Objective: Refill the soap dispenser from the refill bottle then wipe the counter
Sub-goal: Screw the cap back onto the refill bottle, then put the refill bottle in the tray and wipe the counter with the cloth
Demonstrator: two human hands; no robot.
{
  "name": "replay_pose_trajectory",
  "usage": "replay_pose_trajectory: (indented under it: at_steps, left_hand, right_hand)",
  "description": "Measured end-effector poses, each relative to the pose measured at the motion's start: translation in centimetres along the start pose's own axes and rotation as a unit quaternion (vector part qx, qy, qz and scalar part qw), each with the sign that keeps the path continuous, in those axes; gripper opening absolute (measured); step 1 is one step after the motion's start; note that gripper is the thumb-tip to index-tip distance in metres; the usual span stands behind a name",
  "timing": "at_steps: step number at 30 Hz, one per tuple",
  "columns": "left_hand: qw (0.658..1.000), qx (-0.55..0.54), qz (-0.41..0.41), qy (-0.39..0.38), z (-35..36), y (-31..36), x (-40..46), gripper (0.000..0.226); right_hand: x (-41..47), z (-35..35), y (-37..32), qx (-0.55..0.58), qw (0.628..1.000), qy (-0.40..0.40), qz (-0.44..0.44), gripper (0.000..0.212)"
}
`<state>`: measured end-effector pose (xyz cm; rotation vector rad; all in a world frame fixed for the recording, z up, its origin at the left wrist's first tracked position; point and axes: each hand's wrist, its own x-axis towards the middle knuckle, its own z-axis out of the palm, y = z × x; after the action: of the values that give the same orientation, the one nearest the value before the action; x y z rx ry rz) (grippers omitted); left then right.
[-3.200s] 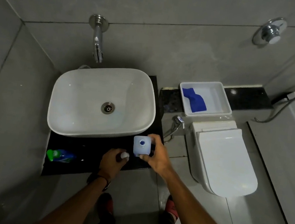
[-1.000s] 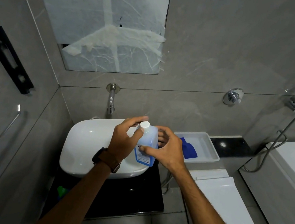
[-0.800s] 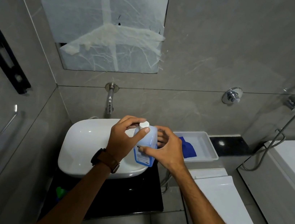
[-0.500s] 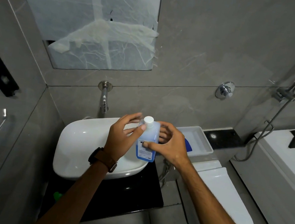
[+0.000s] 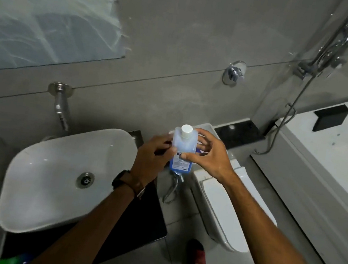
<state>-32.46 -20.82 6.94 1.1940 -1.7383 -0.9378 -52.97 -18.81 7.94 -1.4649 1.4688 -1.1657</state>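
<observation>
I hold a translucent bottle [image 5: 183, 147] of blue liquid upright in the air, its white cap screwed on. My right hand [image 5: 208, 158] pinches it from the right, thumb on the label and fingers behind. From the left, my left hand [image 5: 154, 153] grips its side below the cap. The bottle hangs over the gap between the black counter [image 5: 135, 227] and the toilet [image 5: 222, 208]. A green and blue bottle [image 5: 16, 260] lies on the counter at the bottom left, mostly cut off by the frame edge.
A white basin [image 5: 54, 180] sits on the counter under a wall faucet [image 5: 61, 106]. Behind the held bottle a white tray [image 5: 208, 128] peeks out on the ledge. A chrome spray hose [image 5: 171, 190] hangs below. The bathtub [image 5: 329, 167] is at the right.
My left hand has dropped from the cap to the bottle's side. The bottle has shifted right, from over the basin to beside the toilet. The view has tilted down and right.
</observation>
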Motion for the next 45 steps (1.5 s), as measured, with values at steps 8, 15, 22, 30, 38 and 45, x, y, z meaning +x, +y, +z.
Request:
replay_pose_trajectory:
  at_steps: [8, 15, 22, 30, 38, 45]
  left_hand:
    - [0.99, -0.065, -0.123, -0.022, 15.8, -3.4, 9.9, 0.034]
    - [0.965, -0.121, -0.234, 0.0, 26.4, -8.6, 17.0, 0.035]
    - [0.95, -0.143, -0.277, 0.016, 32.1, -15.9, 22.3, 0.049]
    - [0.944, -0.138, -0.297, 0.033, 33.9, -21.4, 26.3, 0.053]
    - [0.95, -0.108, -0.291, 0.027, 33.4, -22.2, 27.2, 0.052]
    - [0.919, -0.027, -0.366, 0.144, 30.7, -24.7, 23.5, 0.043]
  right_hand:
    - [11.2, -10.7, 14.0, -0.043, 0.996, -0.081, 0.009, 0.076]
    - [20.1, -14.1, 25.2, -0.08, 0.986, -0.135, 0.065, 0.073]
    - [25.7, -12.2, 35.2, -0.033, 0.991, -0.101, 0.078, 0.033]
    - [31.2, -9.8, 40.7, -0.037, 0.985, -0.129, 0.107, 0.065]
    - [32.0, -9.7, 40.5, -0.003, 0.984, -0.127, 0.129, 0.065]
    - [25.1, -6.3, 39.8, -0.176, 0.974, 0.024, 0.144, 0.015]
